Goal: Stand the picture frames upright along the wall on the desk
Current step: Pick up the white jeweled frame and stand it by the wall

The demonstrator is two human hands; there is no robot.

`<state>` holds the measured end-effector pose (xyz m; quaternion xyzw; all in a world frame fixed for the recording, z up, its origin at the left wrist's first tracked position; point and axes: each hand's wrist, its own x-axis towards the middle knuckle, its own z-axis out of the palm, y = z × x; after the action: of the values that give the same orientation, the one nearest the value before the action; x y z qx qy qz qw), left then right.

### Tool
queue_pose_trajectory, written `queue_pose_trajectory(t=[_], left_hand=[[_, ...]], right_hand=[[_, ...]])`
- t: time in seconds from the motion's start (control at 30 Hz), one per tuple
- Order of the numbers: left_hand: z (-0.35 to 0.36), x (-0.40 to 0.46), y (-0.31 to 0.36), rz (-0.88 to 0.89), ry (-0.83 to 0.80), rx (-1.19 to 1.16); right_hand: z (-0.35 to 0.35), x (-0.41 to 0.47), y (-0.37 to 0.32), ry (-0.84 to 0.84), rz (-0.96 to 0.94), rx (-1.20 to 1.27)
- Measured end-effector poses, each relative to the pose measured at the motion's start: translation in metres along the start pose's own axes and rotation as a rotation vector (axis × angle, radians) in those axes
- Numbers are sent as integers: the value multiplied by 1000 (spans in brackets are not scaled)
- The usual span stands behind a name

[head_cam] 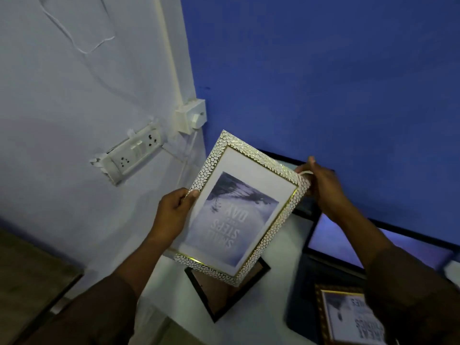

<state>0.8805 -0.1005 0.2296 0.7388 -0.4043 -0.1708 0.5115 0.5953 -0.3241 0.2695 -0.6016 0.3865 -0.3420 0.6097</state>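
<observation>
Blue wall point(323, 70); white pebble-textured, gold-trimmed frame point(251, 155)

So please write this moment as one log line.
white frame | held in air, print upside down | left hand + right hand | not yet standing on desk

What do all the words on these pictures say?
"SMALL STEPS ... DAY", upside down on the print in the white frame; the tiny middle line is too blurred.
Gold frame, bottom right: upside-down words, partly hidden by a sleeve and blurred, unreadable.
Socket board: no readable text.
</observation>
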Motion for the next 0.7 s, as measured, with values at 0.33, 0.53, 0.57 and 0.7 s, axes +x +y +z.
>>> queue_pose_trajectory(t=[0.33,0.53,0.57,0.7], left_hand=[[95,-71,107,181,-333,96],[152,-88,162,302,-336,251],[160,-88,166,329,-284,263],[186,-93,169,256,-211,-54]], right_hand=[[-102,-146,-44,-77,-101,-366],[-154,-203,-35,244,-117,-286],[-160,-210,-33,298,-109,-279],[-186,-235,-23,538,-105,-204]])
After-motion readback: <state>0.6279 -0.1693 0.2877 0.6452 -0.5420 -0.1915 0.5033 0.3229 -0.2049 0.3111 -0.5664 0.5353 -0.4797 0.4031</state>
